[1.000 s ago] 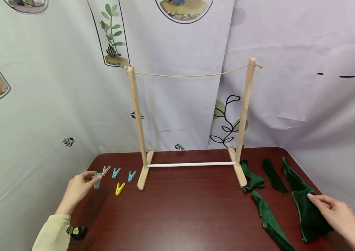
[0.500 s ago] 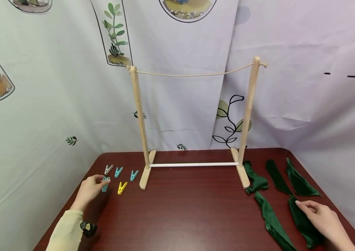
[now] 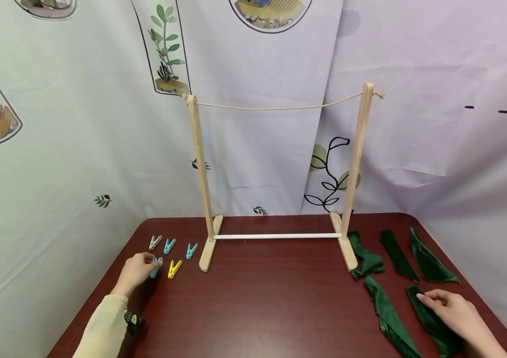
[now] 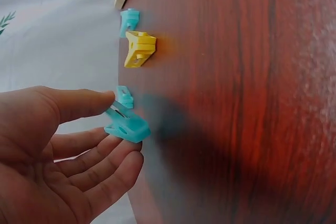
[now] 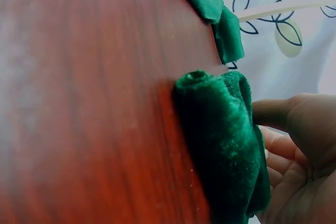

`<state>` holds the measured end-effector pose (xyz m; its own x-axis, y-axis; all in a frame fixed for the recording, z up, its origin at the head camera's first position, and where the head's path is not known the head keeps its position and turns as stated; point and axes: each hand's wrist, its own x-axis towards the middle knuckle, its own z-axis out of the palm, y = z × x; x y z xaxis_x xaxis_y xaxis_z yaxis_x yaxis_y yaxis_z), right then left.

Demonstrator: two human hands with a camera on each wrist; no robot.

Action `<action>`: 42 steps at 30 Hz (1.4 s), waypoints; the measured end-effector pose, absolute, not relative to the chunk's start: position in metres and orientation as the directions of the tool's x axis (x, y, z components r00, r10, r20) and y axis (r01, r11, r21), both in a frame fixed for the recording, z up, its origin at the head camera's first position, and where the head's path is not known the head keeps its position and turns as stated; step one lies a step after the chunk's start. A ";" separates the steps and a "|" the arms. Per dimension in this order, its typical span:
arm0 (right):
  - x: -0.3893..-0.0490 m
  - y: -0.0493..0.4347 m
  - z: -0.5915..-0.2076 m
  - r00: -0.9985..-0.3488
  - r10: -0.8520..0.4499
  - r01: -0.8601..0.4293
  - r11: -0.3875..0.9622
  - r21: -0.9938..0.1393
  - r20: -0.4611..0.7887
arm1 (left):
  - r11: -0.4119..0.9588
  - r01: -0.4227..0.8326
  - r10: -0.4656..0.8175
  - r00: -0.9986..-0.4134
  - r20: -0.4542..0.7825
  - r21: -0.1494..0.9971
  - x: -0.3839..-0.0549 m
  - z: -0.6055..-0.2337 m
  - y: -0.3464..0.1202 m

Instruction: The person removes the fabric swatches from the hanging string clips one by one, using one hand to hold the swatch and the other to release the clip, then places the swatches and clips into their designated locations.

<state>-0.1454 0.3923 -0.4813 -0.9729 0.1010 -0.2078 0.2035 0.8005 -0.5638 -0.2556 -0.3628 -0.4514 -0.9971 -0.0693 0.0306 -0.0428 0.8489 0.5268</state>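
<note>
My left hand pinches a teal clothespin between thumb and fingertips, low over the left part of the table. Around it lie a yellow clothespin, two blue clothespins and a pale clothespin. At the right, my right hand grips a dark green velvet cloth by its edge, thumb on top. In the right wrist view this cloth looks folded over and close to the tabletop, hiding part of the fingers. Several more green velvet pieces lie beside it.
A wooden stand with two posts stands at the back of the dark red table. A thin rope sags between the post tops, and a white rod joins the feet. A patterned curtain hangs behind.
My left hand has moved right and toward me with the teal clothespin, nearer the yellow one. My right hand has drawn its green cloth toward me, apart from the piece behind it.
</note>
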 end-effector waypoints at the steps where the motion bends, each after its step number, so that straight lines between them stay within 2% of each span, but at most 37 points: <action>1: -0.146 0.392 -0.482 -0.972 0.101 0.206 0.800 -0.564 -0.212 | 0.851 -0.043 -0.068 -0.997 0.029 0.523 -0.256 -0.452 -0.363; 10: -0.147 0.391 -0.482 -0.967 0.098 0.216 0.801 -0.558 -0.234 | 0.849 -0.066 -0.080 -0.997 0.003 0.524 -0.260 -0.455 -0.362; 42: -0.151 0.392 -0.481 -0.955 0.105 0.251 0.783 -0.569 -0.277 | 0.860 -0.075 -0.115 -0.992 0.049 0.505 -0.262 -0.465 -0.358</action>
